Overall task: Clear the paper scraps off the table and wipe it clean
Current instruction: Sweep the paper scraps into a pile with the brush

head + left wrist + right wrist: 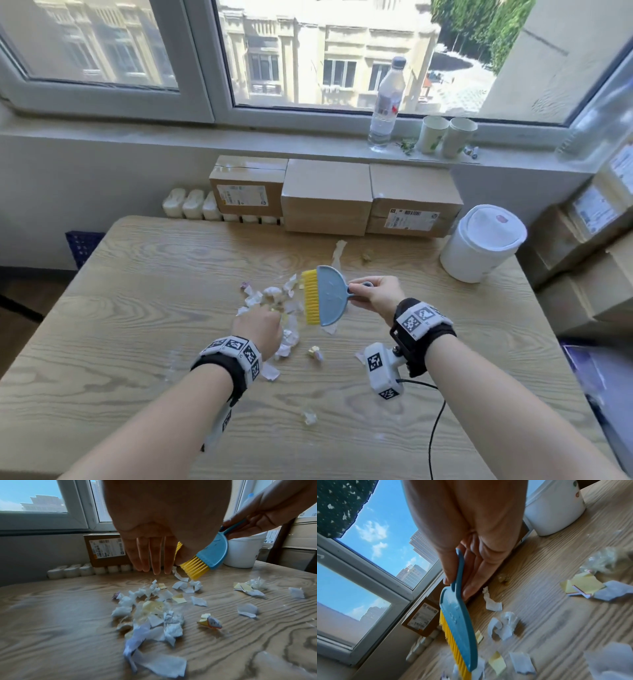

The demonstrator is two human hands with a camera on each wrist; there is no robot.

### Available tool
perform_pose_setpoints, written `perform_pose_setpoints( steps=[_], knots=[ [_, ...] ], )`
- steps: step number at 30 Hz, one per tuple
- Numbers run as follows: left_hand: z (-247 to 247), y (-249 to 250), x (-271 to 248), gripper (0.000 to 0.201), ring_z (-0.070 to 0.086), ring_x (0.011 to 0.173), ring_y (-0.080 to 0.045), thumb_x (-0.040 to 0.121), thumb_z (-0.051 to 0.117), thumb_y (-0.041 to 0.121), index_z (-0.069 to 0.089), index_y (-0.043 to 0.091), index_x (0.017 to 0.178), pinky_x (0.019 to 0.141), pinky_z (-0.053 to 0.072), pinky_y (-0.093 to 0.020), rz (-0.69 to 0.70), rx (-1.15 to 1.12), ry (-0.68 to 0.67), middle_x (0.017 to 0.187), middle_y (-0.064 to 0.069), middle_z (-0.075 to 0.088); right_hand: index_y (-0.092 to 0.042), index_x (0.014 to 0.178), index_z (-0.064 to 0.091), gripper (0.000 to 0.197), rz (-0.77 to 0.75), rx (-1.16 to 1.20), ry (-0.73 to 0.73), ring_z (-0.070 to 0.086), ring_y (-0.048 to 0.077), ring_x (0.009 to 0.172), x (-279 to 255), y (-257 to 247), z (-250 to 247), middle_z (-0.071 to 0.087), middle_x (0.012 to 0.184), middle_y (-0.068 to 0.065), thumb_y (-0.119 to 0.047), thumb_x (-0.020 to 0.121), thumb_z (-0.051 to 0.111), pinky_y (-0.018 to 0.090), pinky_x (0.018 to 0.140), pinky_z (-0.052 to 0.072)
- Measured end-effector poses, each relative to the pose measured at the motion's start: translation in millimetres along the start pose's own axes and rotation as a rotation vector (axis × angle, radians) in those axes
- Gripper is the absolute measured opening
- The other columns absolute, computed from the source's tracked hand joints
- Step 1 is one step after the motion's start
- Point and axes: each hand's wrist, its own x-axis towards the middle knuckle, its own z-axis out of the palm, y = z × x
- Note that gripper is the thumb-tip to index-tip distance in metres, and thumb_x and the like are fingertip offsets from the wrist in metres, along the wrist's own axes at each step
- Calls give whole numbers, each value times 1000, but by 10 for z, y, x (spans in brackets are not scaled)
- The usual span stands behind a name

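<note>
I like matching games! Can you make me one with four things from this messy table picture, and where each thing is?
Things:
1. brush
2. paper scraps
3. white tub
4. water bottle

Places:
A. standing on the windowsill beside two paper cups
B. scattered over the middle of the wooden table
C. held by its handle in the right hand
D. standing on the table's far right corner

Pairs: 1-C, 2-B, 3-D, 4-A

The left hand holds nothing; its fingers are straight above the scraps.
</note>
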Motion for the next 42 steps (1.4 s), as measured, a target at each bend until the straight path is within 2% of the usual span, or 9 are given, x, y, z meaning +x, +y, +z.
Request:
perform_pose_setpoints(
  steps=[7, 12, 16, 20, 28, 33, 36, 38, 42],
  knots=[
    [-165, 86, 651, 27, 51, 106, -25, 94, 35, 21, 58, 8, 101, 78, 45, -37, 140, 50, -12, 108, -8, 57, 9, 92, 68, 11, -171, -32, 180, 62, 20, 76, 450, -379, -212, 64, 86, 16, 4, 83, 64, 16, 63, 55],
    [-121, 96, 1098, 27, 50, 106, -25, 95, 35, 24, 57, 11, 104, 76, 45, -37, 178, 31, -31, 107, -7, 57, -10, 76, 75, 7, -315, -397, 325, 65, 18, 80, 997, -601, -211, 72, 80, 5, -11, 81, 70, 40, 80, 56],
    [29, 66, 1282, 25, 50, 107, -26, 94, 36, 22, 56, 10, 101, 76, 44, -36, 212, 11, -47, 109, -8, 56, -10, 99, 73, 17, -395, -878, 227, 65, 27, 93, 1305, -619, -103, 73, 97, 13, -17, 88, 61, 38, 84, 52],
    [190, -60, 1320, 28, 51, 108, -23, 94, 35, 25, 57, 11, 104, 81, 47, -36, 233, -44, -85, 112, -5, 58, -14, 112, 68, 24, -389, -1087, 141, 64, 30, 100, 1507, -426, -51, 70, 108, 11, -14, 93, 52, 38, 86, 52],
    [318, -220, 1182, 27, 52, 105, -21, 94, 39, 27, 60, 12, 101, 75, 45, -32, 195, -121, -65, 107, -3, 60, -8, 110, 55, 20, -339, -1283, 104, 63, 33, 90, 1338, 66, 102, 68, 97, 14, -6, 94, 43, 31, 62, 39],
    [360, -222, 982, 11, 62, 69, -27, 77, 69, 15, 64, 9, 70, 44, 26, -20, 275, -168, -24, 74, -7, 62, -6, 130, 51, 46, -469, -1260, -39, 56, 22, 120, 892, 370, 283, 55, 134, 8, 7, 86, 46, 31, 96, 47],
    [460, -221, 915, 15, 59, 88, -27, 87, 55, 19, 64, 8, 86, 58, 44, -32, 211, -196, -21, 92, -8, 62, -3, 99, 72, 55, -658, -1196, -18, 73, 19, 86, 708, 643, 371, 74, 98, 10, 12, 46, 77, 28, 63, 59],
    [489, -221, 852, 25, 54, 100, -26, 93, 42, 24, 61, 9, 98, 75, 48, -37, 212, -169, -60, 106, -7, 59, -5, 95, 74, 67, -598, -1191, -97, 73, 16, 83, 635, 825, 392, 75, 94, 8, 10, 32, 86, 27, 61, 59],
    [507, -180, 737, 28, 51, 107, -23, 95, 38, 25, 61, 9, 102, 81, 46, -35, 204, -149, -100, 108, -7, 59, -2, 94, 74, 43, -814, -1214, 25, 73, 17, 82, 521, 736, 307, 75, 92, 10, 11, 54, 65, 24, 69, 57]
  ],
)
